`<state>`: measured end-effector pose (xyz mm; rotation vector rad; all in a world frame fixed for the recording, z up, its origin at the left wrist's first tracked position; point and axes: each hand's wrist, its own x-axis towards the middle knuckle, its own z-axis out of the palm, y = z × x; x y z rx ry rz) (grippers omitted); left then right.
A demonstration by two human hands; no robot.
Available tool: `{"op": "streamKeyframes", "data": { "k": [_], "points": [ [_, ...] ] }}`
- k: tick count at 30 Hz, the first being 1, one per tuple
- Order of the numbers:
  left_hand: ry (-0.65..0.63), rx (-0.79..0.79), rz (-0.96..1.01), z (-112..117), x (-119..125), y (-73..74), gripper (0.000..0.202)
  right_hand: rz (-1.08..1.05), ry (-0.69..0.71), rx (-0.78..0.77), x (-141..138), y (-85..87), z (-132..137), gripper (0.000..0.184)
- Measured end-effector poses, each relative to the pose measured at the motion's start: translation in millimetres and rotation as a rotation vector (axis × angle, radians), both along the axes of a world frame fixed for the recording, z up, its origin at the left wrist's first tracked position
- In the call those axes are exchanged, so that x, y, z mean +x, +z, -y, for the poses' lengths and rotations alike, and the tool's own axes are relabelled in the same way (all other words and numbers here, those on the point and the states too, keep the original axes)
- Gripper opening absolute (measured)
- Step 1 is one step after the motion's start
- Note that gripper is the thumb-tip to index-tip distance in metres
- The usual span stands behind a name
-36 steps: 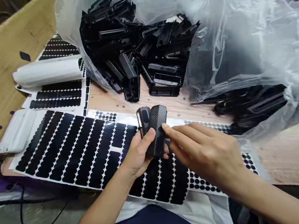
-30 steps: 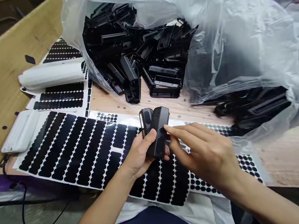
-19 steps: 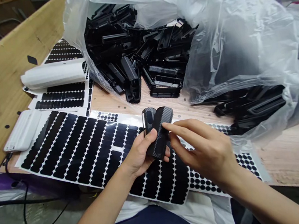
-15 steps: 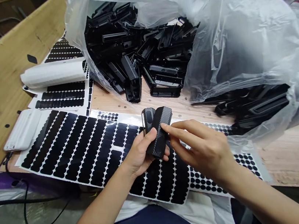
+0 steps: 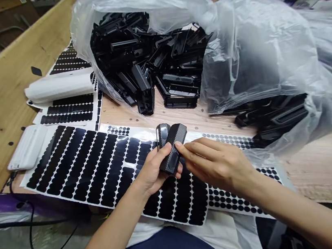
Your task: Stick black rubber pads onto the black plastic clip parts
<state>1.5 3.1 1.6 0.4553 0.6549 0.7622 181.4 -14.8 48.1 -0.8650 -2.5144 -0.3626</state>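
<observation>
My left hand (image 5: 153,172) is closed round two black plastic housings (image 5: 172,140) with a woven carbon-look surface, held upright side by side above a large sheet of black oval stickers (image 5: 91,164). My right hand (image 5: 218,166) comes in from the right, its thumb and forefinger pressed together against the right-hand housing at mid-height. Whether a sticker sits under those fingertips I cannot make out.
A big clear plastic bag (image 5: 255,54) spills a heap of black plastic housings (image 5: 152,68) onto the wooden bench (image 5: 329,167). More sticker sheets (image 5: 67,107) and a rolled white backing sheet (image 5: 58,87) lie at the left, with a white flat device (image 5: 27,147) beside them.
My right fingertips slid a little down the right-hand housing, from near its top to mid-height. The left hand kept its grip. The view shifted slightly.
</observation>
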Motion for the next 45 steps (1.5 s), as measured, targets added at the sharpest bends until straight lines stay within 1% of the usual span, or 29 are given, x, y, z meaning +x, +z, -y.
{"op": "streamKeyframes", "data": {
  "k": [3,4,6,8,10,11,12,14,16,19,21,23,25,27,28,30,34,36,38,41,45],
  "points": [
    [-0.037,0.002,-0.002,-1.8,-1.0,-0.2,0.049,-0.098,0.062,-0.085,10.3,8.3,-3.8,0.027],
    [-0.06,0.013,0.004,-2.5,-1.5,-0.2,0.049,-0.146,0.046,-0.099,13.9,12.9,-6.3,0.028],
    [-0.096,0.043,0.019,-4.0,-2.8,-0.2,0.049,-0.241,-0.029,-0.15,20.0,21.9,-12.6,0.033],
    [-0.114,0.069,0.03,-5.1,-4.0,-0.7,0.05,-0.277,-0.049,-0.298,23.6,26.1,-19.9,0.039],
    [-0.123,0.077,0.036,-5.6,-5.2,-1.8,0.051,-0.261,0.02,-0.466,24.8,23.2,-26.1,0.041],
    [-0.134,0.068,0.04,-5.6,-5.7,-2.5,0.053,-0.256,0.055,-0.518,25.0,19.9,-28.0,0.041],
    [-0.153,0.05,0.043,-5.4,-6.1,-3.1,0.055,-0.259,0.071,-0.544,24.9,16.2,-28.8,0.041],
    [-0.181,0.001,0.044,-4.4,-6.2,-3.7,0.059,-0.281,0.047,-0.572,24.9,10.6,-26.1,0.043],
    [-0.127,-0.021,0.031,-3.0,-5.4,-3.3,0.056,-0.295,-0.011,-0.633,25.3,9.6,-17.8,0.043],
    [0.083,0.002,0.019,-2.1,-2.8,-1.0,0.05,-0.345,-0.126,-0.771,26.1,13.6,0.3,0.031],
    [0.2,-0.004,0.021,-3.2,-1.5,0.9,0.049,-0.496,-0.229,-0.925,25.3,13.6,11.2,0.022],
    [0.285,-0.039,0.031,-5.1,-1.3,2.3,0.043,-0.791,-0.313,-1.158,21.7,8.4,19.0,0.024],
    [0.31,-0.065,0.053,-6.2,-1.5,3.2,0.039,-1.151,-0.368,-1.373,14.1,-0.7,23.6,0.034],
    [0.282,-0.038,0.069,-5.4,-1.0,3.8,0.041,-1.419,-0.379,-1.496,2.8,-10.2,26.3,0.044],
    [0.258,-0.004,0.063,-4.3,-0.3,4.1,0.043,-1.495,-0.384,-1.523,-3.7,-14.0,27.2,0.045],
    [0.227,0.081,0.021,-1.1,1.6,4.5,0.043,-1.569,-0.384,-1.551,-16.4,-18.7,28.9,0.044],
    [0.248,0.2,-0.102,4.4,4.3,2.8,0.039,-1.598,-0.311,-1.563,-33.4,-19.6,30.7,0.047],
    [0.255,0.248,-0.152,5.8,3.8,0.1,0.037,-1.603,-0.266,-1.552,-37.2,-19.8,30.8,0.048],
    [0.253,0.298,-0.186,6.6,2.6,-2.7,0.035,-1.612,-0.257,-1.52,-39.5,-21.4,30.6,0.047],
    [0.239,0.304,-0.201,7.6,1.4,-4.0,0.037,-1.616,-0.285,-1.466,-42.7,-25.5,30.8,0.05],
    [0.205,0.254,-0.173,7.6,1.4,0.3,0.038,-1.624,-0.296,-1.438,-48.0,-28.0,34.1,0.052]
  ]
}}
